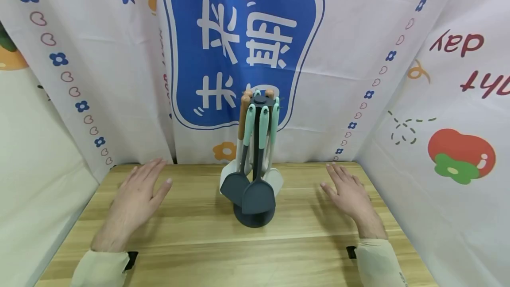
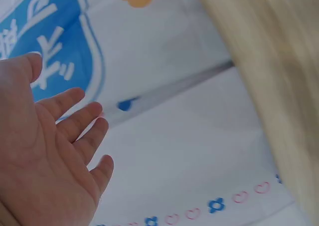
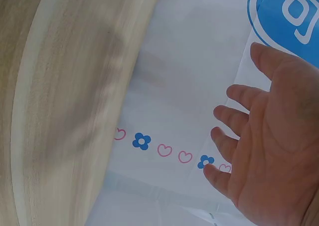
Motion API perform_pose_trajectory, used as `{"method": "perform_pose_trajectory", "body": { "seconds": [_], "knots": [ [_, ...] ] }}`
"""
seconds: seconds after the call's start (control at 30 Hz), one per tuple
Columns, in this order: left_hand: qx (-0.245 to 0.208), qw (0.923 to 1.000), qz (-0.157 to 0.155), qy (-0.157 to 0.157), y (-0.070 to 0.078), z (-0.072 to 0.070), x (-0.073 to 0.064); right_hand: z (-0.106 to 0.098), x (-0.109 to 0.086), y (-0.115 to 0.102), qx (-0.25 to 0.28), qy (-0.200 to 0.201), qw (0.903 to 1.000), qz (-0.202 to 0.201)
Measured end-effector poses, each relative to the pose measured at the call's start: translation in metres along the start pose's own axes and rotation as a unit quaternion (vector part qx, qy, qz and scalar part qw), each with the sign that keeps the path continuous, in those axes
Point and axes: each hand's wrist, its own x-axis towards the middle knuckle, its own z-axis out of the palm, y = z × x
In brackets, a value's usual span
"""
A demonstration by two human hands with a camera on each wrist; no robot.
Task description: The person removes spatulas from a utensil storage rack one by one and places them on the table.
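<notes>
A rack of kitchen utensils stands upright near the back middle of the wooden table, on a round dark base. Two dark grey turners, one in front and one to its left, hang from it by mint-green handles. Behind them hang white-headed utensils, some with brown handles. My left hand hovers left of the rack with fingers spread and nothing in it. On the other side, my right hand is held over the table, its fingers extended and its palm bare in the right wrist view.
White printed cloth with a blue panel hangs behind the table. More cloth walls rise along the left and right edges. Dark straps show at both sleeve cuffs.
</notes>
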Motion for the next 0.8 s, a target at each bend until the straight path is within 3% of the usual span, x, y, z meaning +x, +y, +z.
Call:
{"method": "perform_pose_trajectory", "body": {
  "seconds": [0.23, 0.53, 0.8],
  "knots": [
    [-0.019, 0.9989, 0.037, 0.022, 0.044, -0.020, 0.006, 0.002, -0.001, -0.003, -0.001, 0.013, 0.9999, -0.010],
    [-0.059, 0.9925, 0.083, 0.067, 0.105, -0.043, 0.037, -0.003, -0.002, -0.004, 0.009, 0.015, 0.9998, -0.011],
    [-0.108, 0.9807, 0.118, 0.113, 0.144, -0.054, 0.065, -0.003, 0.000, -0.002, 0.012, 0.016, 0.9997, -0.017]
  ]
}}
